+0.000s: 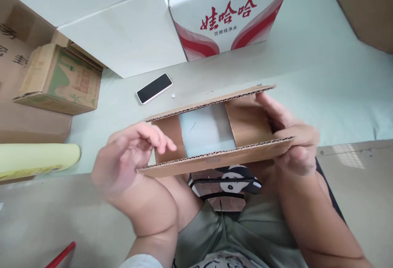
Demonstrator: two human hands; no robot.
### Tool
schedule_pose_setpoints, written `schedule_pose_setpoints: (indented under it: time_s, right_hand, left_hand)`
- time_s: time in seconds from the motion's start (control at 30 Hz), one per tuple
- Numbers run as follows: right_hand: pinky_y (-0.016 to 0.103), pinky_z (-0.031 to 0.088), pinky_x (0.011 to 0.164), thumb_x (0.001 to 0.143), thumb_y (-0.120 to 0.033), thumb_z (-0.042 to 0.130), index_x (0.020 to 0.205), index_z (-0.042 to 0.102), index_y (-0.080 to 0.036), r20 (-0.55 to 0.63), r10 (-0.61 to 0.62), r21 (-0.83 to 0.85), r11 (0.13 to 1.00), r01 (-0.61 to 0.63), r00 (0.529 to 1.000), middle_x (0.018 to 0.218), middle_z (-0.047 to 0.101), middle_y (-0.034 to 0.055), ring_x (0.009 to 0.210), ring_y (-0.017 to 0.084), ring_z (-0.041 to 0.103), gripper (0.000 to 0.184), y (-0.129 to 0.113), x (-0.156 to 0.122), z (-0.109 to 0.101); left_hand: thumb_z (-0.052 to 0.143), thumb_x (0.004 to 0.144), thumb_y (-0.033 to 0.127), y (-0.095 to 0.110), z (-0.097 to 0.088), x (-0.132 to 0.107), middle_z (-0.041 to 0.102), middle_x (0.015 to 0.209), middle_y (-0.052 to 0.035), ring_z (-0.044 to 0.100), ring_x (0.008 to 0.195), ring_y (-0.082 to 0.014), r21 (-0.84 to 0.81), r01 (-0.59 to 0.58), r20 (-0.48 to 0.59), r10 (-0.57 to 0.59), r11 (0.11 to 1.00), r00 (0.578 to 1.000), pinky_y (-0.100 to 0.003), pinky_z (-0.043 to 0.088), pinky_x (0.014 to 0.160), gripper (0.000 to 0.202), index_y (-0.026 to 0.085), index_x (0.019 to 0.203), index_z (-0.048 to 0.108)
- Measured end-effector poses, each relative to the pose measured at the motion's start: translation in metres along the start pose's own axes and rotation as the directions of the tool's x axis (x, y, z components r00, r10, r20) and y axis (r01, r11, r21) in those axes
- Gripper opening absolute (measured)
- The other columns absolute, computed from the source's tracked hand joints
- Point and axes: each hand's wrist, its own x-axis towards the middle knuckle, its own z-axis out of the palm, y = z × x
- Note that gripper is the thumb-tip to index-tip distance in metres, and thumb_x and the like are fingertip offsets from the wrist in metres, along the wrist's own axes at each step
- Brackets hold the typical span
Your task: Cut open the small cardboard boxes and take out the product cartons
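Observation:
A brown cardboard box is held above the near edge of the pale green surface, its two long flaps standing up. Between its short side panels shows a pale bluish area; I cannot tell whether it is something inside or the surface seen through the box. My right hand grips the right end, fingers on the far flap and around the near one. At the left end is my left hand, slightly blurred, its fingers apart and bent over the opening, not closed on the cardboard.
A black-screened phone lies beyond the box, with a tiny white piece beside it. Large white cartons with red print stand behind. Smaller brown boxes and a yellow-green roll are at the left.

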Motion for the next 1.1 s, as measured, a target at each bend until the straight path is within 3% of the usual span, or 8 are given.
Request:
schedule_pose_setpoints:
  time_s: [0.13,0.3,0.4,0.5,0.6,0.7,0.9,1.1]
  right_hand:
    - [0.061,0.045,0.122,0.089,-0.066,0.061,0.054,0.057,-0.023,-0.086,0.118,-0.083,0.989,-0.126,0.989,0.141,0.069,-0.0025,0.130,0.033,0.066,0.056,0.003,-0.001,-0.001]
    - [0.065,0.040,0.125,0.076,-0.076,0.069,0.050,0.049,-0.022,-0.109,0.207,-0.146,0.964,-0.221,0.972,0.125,0.076,0.0020,0.127,0.036,0.067,0.062,0.005,-0.003,-0.004]
    - [0.062,0.040,0.126,0.081,-0.063,0.071,0.051,0.049,-0.022,-0.099,0.160,-0.135,0.976,-0.172,0.982,0.122,0.077,-0.0002,0.123,0.033,0.070,0.055,0.005,-0.002,-0.003]
    - [0.060,0.040,0.127,0.088,-0.047,0.068,0.052,0.052,-0.022,-0.048,0.090,-0.115,0.989,-0.095,0.995,0.118,0.078,-0.0045,0.121,0.028,0.071,0.046,0.003,0.000,0.000]
    - [0.061,0.039,0.127,0.091,-0.048,0.065,0.053,0.053,-0.024,-0.057,0.082,-0.134,0.987,-0.089,0.995,0.107,0.080,-0.0047,0.117,0.027,0.072,0.046,0.002,0.001,0.003]
    - [0.060,0.040,0.126,0.089,-0.055,0.064,0.052,0.049,-0.023,-0.059,0.080,-0.149,0.985,-0.088,0.995,0.098,0.080,-0.0019,0.111,0.028,0.074,0.052,0.002,0.002,0.003]
    - [0.049,0.038,0.126,0.097,-0.055,0.046,0.058,0.057,-0.025,0.001,0.056,-0.158,0.986,-0.055,0.998,0.102,0.079,-0.0005,0.104,0.024,0.072,0.050,-0.001,0.004,0.005]
    - [0.053,0.037,0.125,0.101,-0.062,0.033,0.062,0.059,-0.026,0.013,0.062,-0.173,0.983,-0.059,0.998,0.095,0.077,0.0020,0.098,0.025,0.071,0.059,-0.006,0.006,0.007]
  left_hand:
    - [0.057,0.097,0.064,-0.022,-0.008,0.002,0.079,0.075,-0.0101,0.080,0.082,-0.0293,0.222,-0.124,-0.069,0.143,0.967,0.987,-0.050,0.068,0.092,0.049,0.027,0.080,0.084]
    - [0.055,0.095,0.071,-0.051,-0.006,0.008,0.066,0.052,-0.0045,0.072,0.055,-0.0230,0.270,-0.308,-0.145,0.355,0.912,0.923,-0.047,0.068,0.070,0.062,0.027,0.054,0.071]
    - [0.063,0.095,0.065,-0.060,-0.005,0.012,0.073,0.062,-0.0029,0.079,0.069,-0.0238,0.386,-0.245,-0.211,0.343,0.889,0.915,-0.044,0.068,0.073,0.050,0.029,0.063,0.076]
    - [0.071,0.095,0.055,-0.058,-0.006,0.014,0.082,0.085,-0.0034,0.081,0.094,-0.0248,0.450,-0.283,-0.074,0.352,0.847,0.933,-0.042,0.068,0.084,0.029,0.032,0.083,0.084]
    - [0.058,0.102,0.058,-0.048,-0.008,0.012,0.083,0.114,-0.0065,0.075,0.118,-0.0280,0.514,-0.271,0.120,0.245,0.814,0.962,-0.048,0.060,0.104,0.041,0.032,0.090,0.087]
    - [0.046,0.106,0.060,-0.038,-0.006,0.009,0.078,0.128,-0.0061,0.068,0.126,-0.0295,0.585,-0.182,0.142,0.121,0.790,0.982,-0.051,0.050,0.116,0.053,0.031,0.092,0.088]
    - [0.042,0.105,0.059,-0.037,-0.007,0.008,0.081,0.112,-0.0062,0.067,0.120,-0.0309,0.628,-0.191,0.179,0.098,0.755,0.979,-0.051,0.045,0.114,0.057,0.028,0.081,0.083]
    - [0.030,0.105,0.063,-0.036,-0.006,0.005,0.081,0.106,-0.0081,0.060,0.130,-0.0342,0.634,-0.164,0.184,0.059,0.756,0.981,-0.055,0.037,0.116,0.065,0.026,0.077,0.076]
